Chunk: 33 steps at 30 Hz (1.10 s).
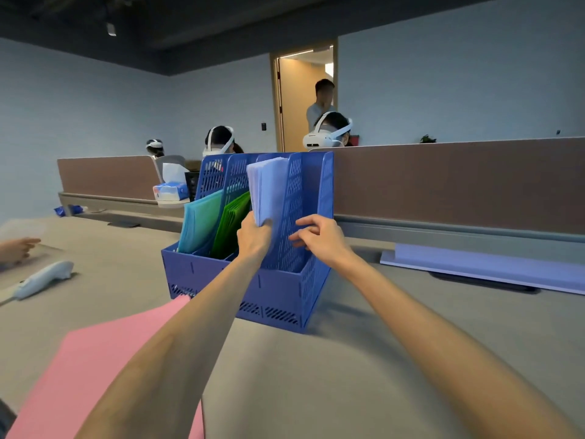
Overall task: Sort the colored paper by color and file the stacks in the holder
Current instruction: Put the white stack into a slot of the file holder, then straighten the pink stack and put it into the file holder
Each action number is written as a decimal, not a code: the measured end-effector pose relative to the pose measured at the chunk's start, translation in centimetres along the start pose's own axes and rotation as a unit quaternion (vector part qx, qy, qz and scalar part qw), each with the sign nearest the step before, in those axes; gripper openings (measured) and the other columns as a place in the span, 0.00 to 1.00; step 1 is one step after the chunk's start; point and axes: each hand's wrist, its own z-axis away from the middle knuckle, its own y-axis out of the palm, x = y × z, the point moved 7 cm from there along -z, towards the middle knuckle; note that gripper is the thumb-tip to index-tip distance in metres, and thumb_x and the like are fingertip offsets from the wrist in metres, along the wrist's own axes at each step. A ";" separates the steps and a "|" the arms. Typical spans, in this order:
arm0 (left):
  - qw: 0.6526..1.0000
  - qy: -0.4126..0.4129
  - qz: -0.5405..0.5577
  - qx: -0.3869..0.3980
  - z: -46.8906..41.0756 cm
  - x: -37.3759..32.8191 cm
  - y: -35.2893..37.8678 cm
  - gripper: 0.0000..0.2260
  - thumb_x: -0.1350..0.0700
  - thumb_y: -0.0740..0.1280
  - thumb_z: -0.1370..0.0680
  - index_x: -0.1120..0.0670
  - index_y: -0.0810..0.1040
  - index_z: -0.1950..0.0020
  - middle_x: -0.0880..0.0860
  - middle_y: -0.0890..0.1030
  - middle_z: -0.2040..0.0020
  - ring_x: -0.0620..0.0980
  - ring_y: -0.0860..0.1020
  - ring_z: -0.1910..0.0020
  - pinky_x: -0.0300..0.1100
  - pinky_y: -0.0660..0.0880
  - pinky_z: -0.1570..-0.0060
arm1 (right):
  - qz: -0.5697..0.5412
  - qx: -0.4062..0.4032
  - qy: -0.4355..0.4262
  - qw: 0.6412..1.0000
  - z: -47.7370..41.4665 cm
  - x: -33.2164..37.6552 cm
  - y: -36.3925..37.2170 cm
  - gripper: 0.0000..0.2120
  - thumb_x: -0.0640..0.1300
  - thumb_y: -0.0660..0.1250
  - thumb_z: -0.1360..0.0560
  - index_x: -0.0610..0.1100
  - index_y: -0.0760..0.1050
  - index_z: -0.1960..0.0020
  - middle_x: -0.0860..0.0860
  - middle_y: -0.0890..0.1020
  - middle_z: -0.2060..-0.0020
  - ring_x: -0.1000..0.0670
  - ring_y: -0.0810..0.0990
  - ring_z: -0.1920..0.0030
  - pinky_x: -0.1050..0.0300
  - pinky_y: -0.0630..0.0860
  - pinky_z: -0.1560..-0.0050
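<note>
While the left grip (253,231) clasps the lilac stack (266,188) by its lower end, long axis upright, partway into the third slot of the holder (275,299), the right grip (318,237) pinches the divider (292,198) just right of it.

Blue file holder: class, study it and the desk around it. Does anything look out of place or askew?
Yes. The teal stack and green stack lean sideways in the blue holder, the lavender stack sticks up, not yet seated, and pink paper lies unfiled on the desk.
</note>
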 end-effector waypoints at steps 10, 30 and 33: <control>0.998 0.064 0.023 0.009 2.7 -1.5 -4.6 0.20 0.61 0.66 0.25 0.53 0.69 0.33 0.50 0.77 0.41 0.48 0.76 0.45 0.41 0.70 0.50 | -0.001 -0.003 0.011 1.000 1.8 1.1 1.6 0.09 0.39 0.62 0.23 0.46 0.75 0.44 0.54 0.85 0.58 0.56 0.84 0.57 0.61 0.76 0.57; 0.967 -0.137 -0.213 0.012 15.6 13.1 -27.1 0.19 0.56 0.60 0.22 0.56 0.69 0.31 0.54 0.74 0.39 0.55 0.74 0.42 0.43 0.70 0.44 | 0.181 0.243 0.088 0.949 12.9 2.2 22.9 0.23 0.42 0.66 0.25 0.40 0.70 0.31 0.48 0.74 0.36 0.48 0.74 0.38 0.60 0.65 0.44; 0.934 -0.196 -0.298 0.019 16.5 15.6 -29.9 0.24 0.53 0.62 0.23 0.62 0.64 0.30 0.60 0.70 0.34 0.60 0.71 0.37 0.47 0.70 0.40 | 0.185 0.245 0.100 0.946 13.5 1.8 24.2 0.24 0.42 0.65 0.25 0.39 0.68 0.30 0.45 0.72 0.32 0.46 0.73 0.36 0.56 0.67 0.39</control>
